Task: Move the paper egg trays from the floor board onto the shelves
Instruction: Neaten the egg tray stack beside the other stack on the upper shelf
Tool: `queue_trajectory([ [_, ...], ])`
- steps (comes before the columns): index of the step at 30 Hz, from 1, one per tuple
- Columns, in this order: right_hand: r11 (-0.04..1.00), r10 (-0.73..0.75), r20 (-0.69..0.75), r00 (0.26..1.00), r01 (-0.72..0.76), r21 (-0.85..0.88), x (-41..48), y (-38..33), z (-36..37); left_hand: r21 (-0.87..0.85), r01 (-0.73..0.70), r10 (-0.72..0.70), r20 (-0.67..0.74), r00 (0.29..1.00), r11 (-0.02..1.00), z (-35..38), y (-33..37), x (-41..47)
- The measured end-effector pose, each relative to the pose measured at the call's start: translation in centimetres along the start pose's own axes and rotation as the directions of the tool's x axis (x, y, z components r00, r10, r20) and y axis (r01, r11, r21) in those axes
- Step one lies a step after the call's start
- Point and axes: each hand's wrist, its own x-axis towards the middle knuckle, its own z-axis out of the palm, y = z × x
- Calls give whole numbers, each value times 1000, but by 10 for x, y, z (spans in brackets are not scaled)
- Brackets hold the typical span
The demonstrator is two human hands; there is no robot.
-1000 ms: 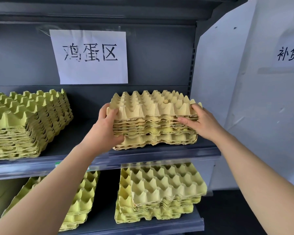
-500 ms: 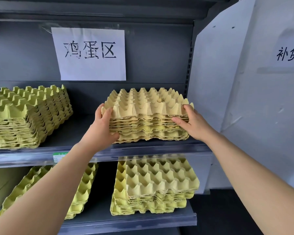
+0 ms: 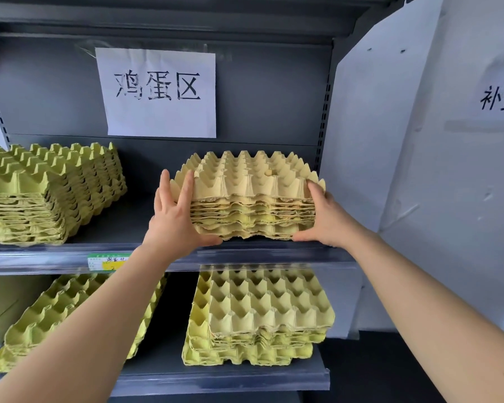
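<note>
Gray metal shelves (image 3: 274, 97) fill the view in front of me. A white paper sign (image 3: 157, 91) with three big black marks is stuck on the back wall. On the right stands a white board (image 3: 405, 155) with more writing at its edge.

Both my arms reach out to the top shelf (image 3: 259, 253). Between my hands is a pile of egg trays (image 3: 250, 199), pale yellow and bumpy. My left hand (image 3: 175, 219) lies flat on the left side of the pile, with its fingers straight and pointing up. Its thumb stretches along the bottom edge. My right hand (image 3: 328, 221) does the same on the right side, flat, with its thumb along the bottom. So both hands are spread out and squeeze the pile between them, not curled around it. The pile seems to sit on the top shelf near the front edge, but my thumbs hide its bottom corners, so I am not sure.

Far to the left on the same shelf is a green pile (image 3: 47, 193), well apart from mine. A small green and yellow tag (image 3: 108, 261) is stuck on the shelf's front strip. On the lower shelf (image 3: 216, 379) the right lower pile (image 3: 262, 315) sits under my pile. The left lower pile (image 3: 50, 315) is partly behind my left arm.
</note>
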Motion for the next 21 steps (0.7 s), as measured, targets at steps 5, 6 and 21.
queue_trajectory([
  [5, 995, -36, -104, 994, 45, 85, 4, -8, 9, -136, 33, -39, -42, 998, 990, 4, 2, 2],
  [6, 995, -37, -113, 993, 48, 91, 6, -10, 10, -135, 31, -39, -59, 998, 990, 5, 1, 2],
  [21, 997, -30, -43, 999, 33, 65, 5, -16, 4, -64, 52, -60, -119, 991, 997, 1, -7, 8],
])
